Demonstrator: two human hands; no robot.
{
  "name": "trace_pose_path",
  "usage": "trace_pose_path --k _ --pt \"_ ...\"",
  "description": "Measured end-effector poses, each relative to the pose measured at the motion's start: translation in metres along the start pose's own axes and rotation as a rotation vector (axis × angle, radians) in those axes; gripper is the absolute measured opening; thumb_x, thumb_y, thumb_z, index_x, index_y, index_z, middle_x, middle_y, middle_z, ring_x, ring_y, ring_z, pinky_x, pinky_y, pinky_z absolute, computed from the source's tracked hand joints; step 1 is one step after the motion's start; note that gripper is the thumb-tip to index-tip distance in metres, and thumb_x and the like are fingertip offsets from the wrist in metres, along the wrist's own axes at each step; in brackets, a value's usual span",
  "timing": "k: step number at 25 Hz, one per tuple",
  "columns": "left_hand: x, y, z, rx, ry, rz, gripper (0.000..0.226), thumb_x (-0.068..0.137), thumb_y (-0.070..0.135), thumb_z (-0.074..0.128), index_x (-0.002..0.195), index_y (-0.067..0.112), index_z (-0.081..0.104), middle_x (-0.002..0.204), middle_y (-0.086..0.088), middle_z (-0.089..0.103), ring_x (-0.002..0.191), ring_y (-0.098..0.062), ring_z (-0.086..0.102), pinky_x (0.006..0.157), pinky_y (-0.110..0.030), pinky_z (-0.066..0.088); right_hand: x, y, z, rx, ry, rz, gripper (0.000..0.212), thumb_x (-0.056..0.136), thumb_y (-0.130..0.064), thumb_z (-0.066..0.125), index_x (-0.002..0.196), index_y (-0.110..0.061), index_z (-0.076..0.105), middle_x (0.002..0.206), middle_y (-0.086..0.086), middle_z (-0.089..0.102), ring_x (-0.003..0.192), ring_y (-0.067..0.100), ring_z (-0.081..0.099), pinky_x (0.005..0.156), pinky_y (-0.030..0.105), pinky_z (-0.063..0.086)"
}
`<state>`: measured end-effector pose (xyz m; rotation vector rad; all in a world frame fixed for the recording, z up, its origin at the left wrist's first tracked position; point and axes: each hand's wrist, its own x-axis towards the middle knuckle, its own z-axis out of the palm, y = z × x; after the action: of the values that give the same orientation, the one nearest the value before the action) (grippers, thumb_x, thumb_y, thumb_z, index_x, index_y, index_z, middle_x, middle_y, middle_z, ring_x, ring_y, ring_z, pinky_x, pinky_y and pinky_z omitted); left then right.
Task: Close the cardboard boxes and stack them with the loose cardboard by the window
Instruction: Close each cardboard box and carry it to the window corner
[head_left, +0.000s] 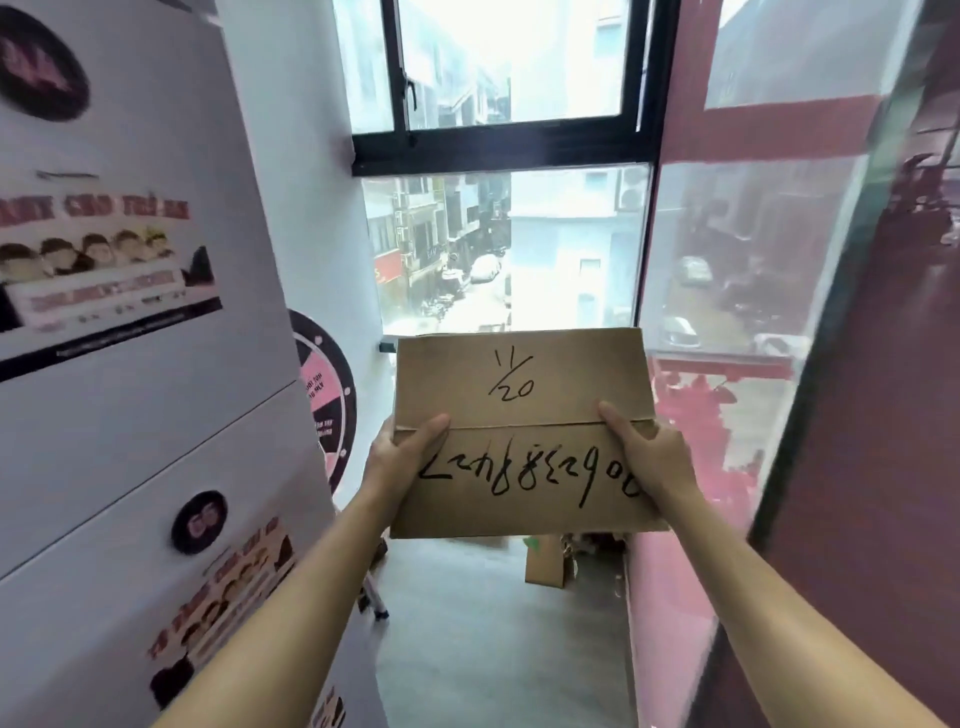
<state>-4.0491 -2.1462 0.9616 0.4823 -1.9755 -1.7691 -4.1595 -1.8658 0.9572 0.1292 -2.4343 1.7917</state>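
A closed brown cardboard box with black handwriting on its top flaps is held up in front of me, between me and the window. My left hand grips its left edge, thumb on top at the flap seam. My right hand grips the right edge the same way. Below the box, on the floor by the window, stands loose cardboard, partly hidden by the box.
A white panel with posters lines the left side. A red-tinted glass wall runs along the right. The grey floor forms a narrow aisle between them toward the window. A small dark object lies near the left panel's base.
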Motion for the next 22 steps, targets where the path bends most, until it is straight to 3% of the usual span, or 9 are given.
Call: trace_pose_path --k 3,7,9,11,14,17,22 --pt "0.08 -0.009 0.02 0.021 0.02 -0.03 0.072 0.067 0.061 0.076 0.128 0.027 0.06 0.111 0.001 0.073 0.103 -0.022 0.069 0.092 -0.045 0.056 0.082 0.01 0.034 -0.024 -0.029 0.007 0.083 0.058 -0.095 0.055 0.102 -0.027 0.07 0.089 -0.009 0.072 0.087 0.017 0.068 0.085 0.043 0.057" --pt "0.179 -0.029 0.034 -0.019 0.06 -0.061 0.063 0.067 0.056 0.081 0.122 0.029 0.064 0.105 0.003 0.076 0.099 -0.02 0.072 0.089 -0.043 0.058 0.174 0.014 0.084 -0.014 -0.075 -0.008 0.075 0.056 -0.096 0.052 0.099 -0.036 0.065 0.09 -0.012 0.071 0.083 0.012 0.067 0.072 0.033 0.055" --pt "0.225 -0.047 0.039 -0.009 0.081 -0.089 0.061 0.066 0.059 0.082 0.117 0.03 0.065 0.101 0.004 0.077 0.096 -0.018 0.073 0.083 -0.039 0.059 0.218 0.019 0.112 -0.038 -0.104 -0.001 0.07 0.054 -0.096 0.052 0.094 -0.04 0.061 0.092 -0.013 0.07 0.085 0.013 0.067 0.076 0.034 0.055" --pt "0.273 -0.067 0.048 0.002 0.076 -0.113 0.059 0.065 0.061 0.081 0.113 0.029 0.067 0.098 0.003 0.077 0.093 -0.019 0.074 0.082 -0.039 0.059 0.264 0.033 0.138 -0.023 -0.11 0.023 0.078 0.053 -0.095 0.054 0.103 -0.036 0.063 0.095 -0.012 0.07 0.088 0.015 0.067 0.082 0.038 0.055" --pt "0.345 -0.093 0.058 0.021 0.056 -0.122 0.061 0.067 0.062 0.08 0.115 0.027 0.068 0.101 0.001 0.077 0.095 -0.02 0.074 0.09 -0.047 0.058 0.324 0.05 0.176 -0.009 -0.11 0.051 0.092 0.055 -0.094 0.055 0.118 -0.027 0.065 0.1 -0.009 0.069 0.089 0.013 0.065 0.076 0.033 0.053" --pt "0.426 -0.104 0.059 0.068 0.036 -0.154 0.065 0.065 0.069 0.076 0.115 0.028 0.069 0.102 0.002 0.076 0.095 -0.02 0.073 0.089 -0.046 0.058 0.387 0.051 0.22 -0.034 -0.116 0.072 0.081 0.064 -0.089 0.058 0.116 -0.026 0.065 0.097 -0.009 0.07 0.084 0.01 0.066 0.064 0.027 0.05" --pt "0.549 -0.111 0.062 0.087 0.01 -0.139 0.058 0.07 0.066 0.077 0.113 0.027 0.07 0.098 0.004 0.077 0.09 -0.017 0.074 0.076 -0.037 0.06 0.487 0.054 0.283 -0.027 -0.092 0.11 0.073 0.068 -0.085 0.062 0.111 -0.025 0.067 0.093 -0.009 0.072 0.085 0.014 0.069 0.073 0.036 0.058"
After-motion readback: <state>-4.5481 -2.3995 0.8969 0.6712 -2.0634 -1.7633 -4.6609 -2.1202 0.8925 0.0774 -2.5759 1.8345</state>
